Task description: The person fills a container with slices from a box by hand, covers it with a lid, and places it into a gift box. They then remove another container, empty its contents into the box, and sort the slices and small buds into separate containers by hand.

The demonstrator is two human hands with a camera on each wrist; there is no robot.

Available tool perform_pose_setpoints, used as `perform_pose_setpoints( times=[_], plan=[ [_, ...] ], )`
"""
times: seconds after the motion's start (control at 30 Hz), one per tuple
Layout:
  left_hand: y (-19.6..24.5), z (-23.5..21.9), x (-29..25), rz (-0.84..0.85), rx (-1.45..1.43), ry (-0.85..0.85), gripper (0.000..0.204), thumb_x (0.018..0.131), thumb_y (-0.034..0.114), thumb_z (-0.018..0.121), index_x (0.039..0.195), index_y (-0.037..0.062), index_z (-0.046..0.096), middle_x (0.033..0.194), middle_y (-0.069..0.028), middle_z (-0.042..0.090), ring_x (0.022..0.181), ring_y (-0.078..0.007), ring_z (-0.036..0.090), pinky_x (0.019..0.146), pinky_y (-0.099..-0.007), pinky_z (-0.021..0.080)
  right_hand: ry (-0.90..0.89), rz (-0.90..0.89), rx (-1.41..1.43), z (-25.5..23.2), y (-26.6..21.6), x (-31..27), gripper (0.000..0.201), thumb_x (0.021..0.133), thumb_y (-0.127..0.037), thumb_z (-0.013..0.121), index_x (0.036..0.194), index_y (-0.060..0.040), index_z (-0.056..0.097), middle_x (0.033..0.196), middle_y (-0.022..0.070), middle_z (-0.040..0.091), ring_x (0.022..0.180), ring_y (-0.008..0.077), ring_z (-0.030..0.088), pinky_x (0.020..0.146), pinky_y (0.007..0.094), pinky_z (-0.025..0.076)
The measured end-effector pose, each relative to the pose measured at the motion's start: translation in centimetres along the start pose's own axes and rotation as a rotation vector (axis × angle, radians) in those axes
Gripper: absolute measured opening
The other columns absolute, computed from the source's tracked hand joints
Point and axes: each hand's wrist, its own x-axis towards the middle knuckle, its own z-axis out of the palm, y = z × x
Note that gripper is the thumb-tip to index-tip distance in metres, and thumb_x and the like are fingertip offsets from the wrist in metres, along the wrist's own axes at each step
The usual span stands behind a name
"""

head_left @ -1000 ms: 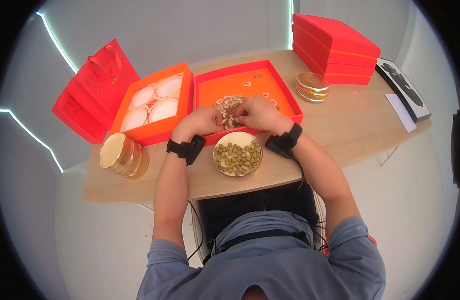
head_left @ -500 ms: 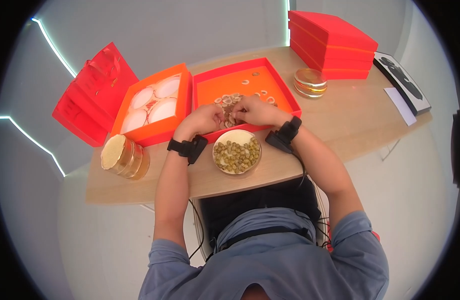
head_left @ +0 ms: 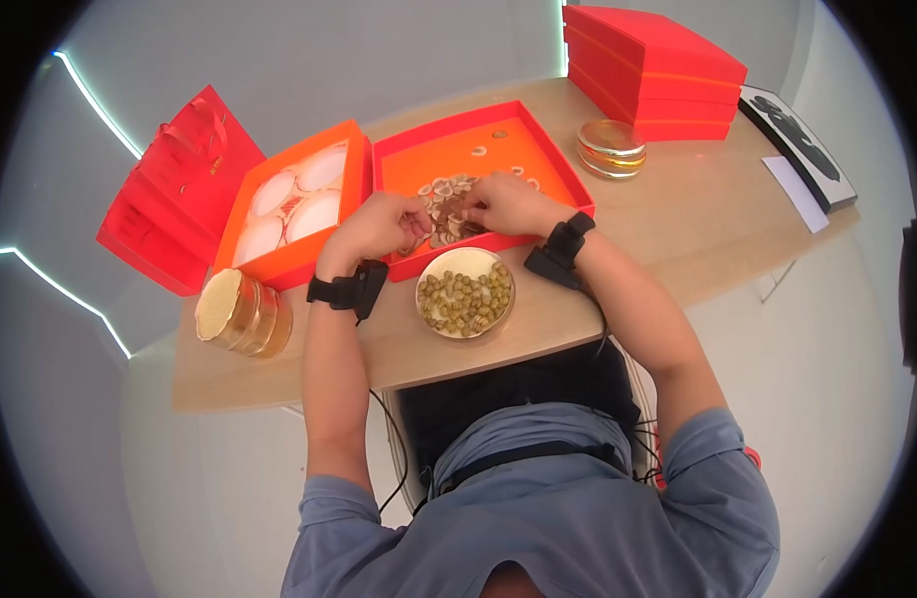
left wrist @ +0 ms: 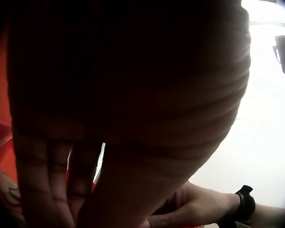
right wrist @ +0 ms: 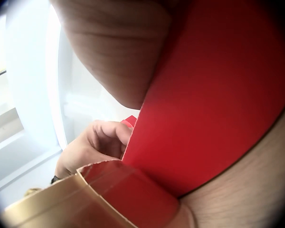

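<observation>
Small pale curved pieces with brown bits [head_left: 447, 213] are heaped at the front of an orange-lined red box [head_left: 582, 189]. Over the box's front left corner is the left hand [head_left: 384, 224], its fingers bent toward the thumb. Beside the heap, the right hand [head_left: 513, 206] touches it with bent fingertips. Whether either hand pinches a piece is not visible. The left wrist view shows the left hand [left wrist: 128, 114] large and dark, fingertips cut off. A bowl [head_left: 463, 261] of round green-brown things [head_left: 465, 304] stands in front of the box.
An orange box [head_left: 357, 169] with white round items stands to the left, beside red bags [head_left: 179, 189] and a gold-lidded jar [head_left: 244, 314]. Behind on the right are a glass jar [head_left: 611, 150], stacked red boxes [head_left: 658, 75] and a framed black item [head_left: 797, 148].
The head view has shifted, moving the scene left and slightly up. My left hand has drawn a little left, away from my right hand, and more of the heap shows between them.
</observation>
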Motion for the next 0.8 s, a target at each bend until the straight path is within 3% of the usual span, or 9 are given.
perform_pose_setpoints(
  times=[0.1, 0.3, 0.5, 0.6, 0.7, 0.8],
  plan=[
    [1.1, -0.4, -1.0, 0.125, -0.207, -0.072, 0.018, 0.077, -0.008, 0.065, 0.095, -0.0035, 0.068, 0.083, -0.0052, 0.068, 0.075, -0.0096, 0.064, 0.069, -0.0242, 0.052, -0.007, -0.004, -0.004, 0.1, 0.1, 0.0, 0.017, 0.085, -0.020, 0.067, 0.088, -0.0046, 0.073, 0.076, 0.0196, 0.066, 0.073, 0.0333, 0.065, 0.069, 0.0414, 0.050],
    [2.5, -0.1, -1.5, 0.146, -0.250, -0.257, 0.019, 0.078, -0.001, 0.074, 0.096, -0.0005, 0.069, 0.083, -0.0019, 0.068, 0.078, -0.0069, 0.063, 0.071, -0.0211, 0.051, 0.004, -0.027, -0.003, 0.3, 0.4, 0.1, 0.017, 0.085, -0.020, 0.067, 0.086, -0.0041, 0.073, 0.075, 0.0191, 0.066, 0.071, 0.0326, 0.065, 0.068, 0.0415, 0.050],
    [1.8, 0.2, -1.0, 0.113, -0.261, -0.186, 0.015, 0.081, 0.000, 0.071, 0.096, -0.0005, 0.069, 0.078, -0.0015, 0.067, 0.070, -0.0068, 0.061, 0.063, -0.0222, 0.050, 0.006, -0.033, -0.014, 0.4, 0.5, 0.2, 0.017, 0.085, -0.020, 0.067, 0.086, -0.0041, 0.073, 0.075, 0.0190, 0.066, 0.071, 0.0328, 0.065, 0.068, 0.0416, 0.050],
    [0.7, 0.6, 0.1, 0.049, -0.195, -0.019, 0.013, 0.080, 0.004, 0.073, 0.092, -0.0001, 0.069, 0.076, -0.0023, 0.066, 0.067, -0.0076, 0.060, 0.061, -0.0227, 0.049, 0.009, -0.039, -0.009, 0.4, 0.5, 0.2, 0.017, 0.085, -0.020, 0.067, 0.087, -0.0043, 0.073, 0.075, 0.0191, 0.066, 0.072, 0.0332, 0.065, 0.068, 0.0416, 0.050],
    [1.8, 1.3, -0.1, -0.002, 0.065, 0.050, 0.014, 0.078, 0.007, 0.075, 0.089, -0.0003, 0.068, 0.075, -0.0037, 0.066, 0.068, -0.0088, 0.060, 0.062, -0.0237, 0.050, -0.018, 0.010, -0.016, 0.1, 0.2, 0.2, 0.014, 0.082, -0.017, 0.066, 0.086, -0.0060, 0.073, 0.080, 0.0176, 0.068, 0.078, 0.0322, 0.066, 0.073, 0.0415, 0.051],
    [-0.4, 2.3, 1.4, 0.101, 0.163, 0.043, 0.018, 0.076, 0.010, 0.077, 0.088, -0.0006, 0.068, 0.076, -0.0044, 0.065, 0.069, -0.0098, 0.060, 0.063, -0.0250, 0.050, -0.034, 0.032, -0.019, 0.1, 0.1, 0.2, 0.012, 0.081, -0.015, 0.066, 0.086, -0.0067, 0.074, 0.082, 0.0167, 0.069, 0.081, 0.0318, 0.067, 0.076, 0.0416, 0.052]
  ],
)
